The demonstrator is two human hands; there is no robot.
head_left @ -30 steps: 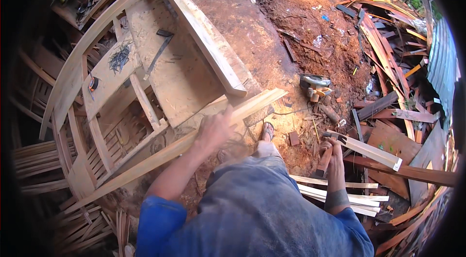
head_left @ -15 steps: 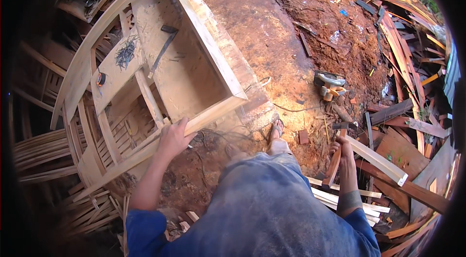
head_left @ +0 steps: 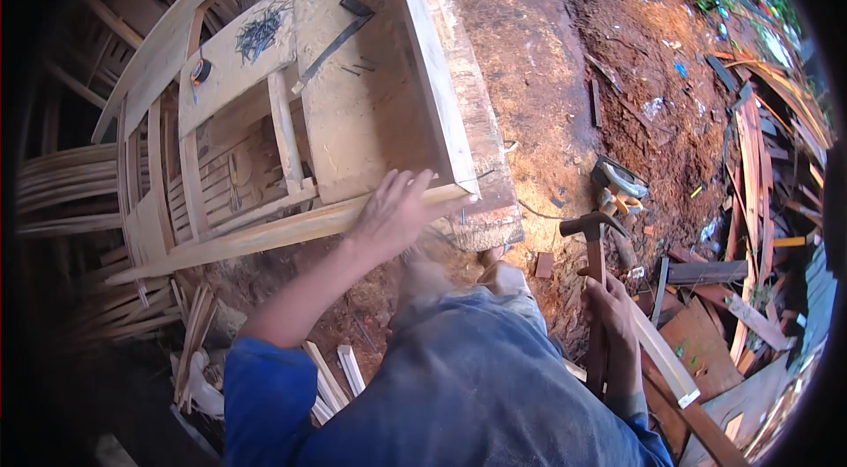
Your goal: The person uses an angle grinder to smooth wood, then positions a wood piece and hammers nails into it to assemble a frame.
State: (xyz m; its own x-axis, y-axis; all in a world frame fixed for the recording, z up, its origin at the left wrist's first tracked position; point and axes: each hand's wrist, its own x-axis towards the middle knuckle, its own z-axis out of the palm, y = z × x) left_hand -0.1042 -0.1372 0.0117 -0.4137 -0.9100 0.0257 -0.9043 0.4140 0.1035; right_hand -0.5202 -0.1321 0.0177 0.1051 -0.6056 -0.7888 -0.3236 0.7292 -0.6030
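Note:
A large curved frame of pale wood (head_left: 291,224), with rails, slats and boards, stands at my left. Near its right front corner my left hand (head_left: 393,211) is closed over the front rail, fingers across the top and thumb on the near side. A thin dark nail-like piece (head_left: 485,173) shows at that corner. My right hand (head_left: 609,313) is closed around the wooden handle of a claw hammer (head_left: 595,229), held upright with its head at the top, apart from the frame. On the frame's boards lie a pile of nails (head_left: 258,33), a tape measure (head_left: 201,72) and a dark metal square (head_left: 335,44).
An orange and grey power tool (head_left: 619,189) sits on the reddish ground, with a cord running toward the frame. A pale wooden post (head_left: 662,357) lies behind my right hand. Scrap boards (head_left: 706,326) are heaped at the right. Stacked strips (head_left: 71,189) lie at the left.
My left hand has slid right along the front rail to near its corner. The hammer has come up and slightly left. The view has shifted, so the frame appears further right.

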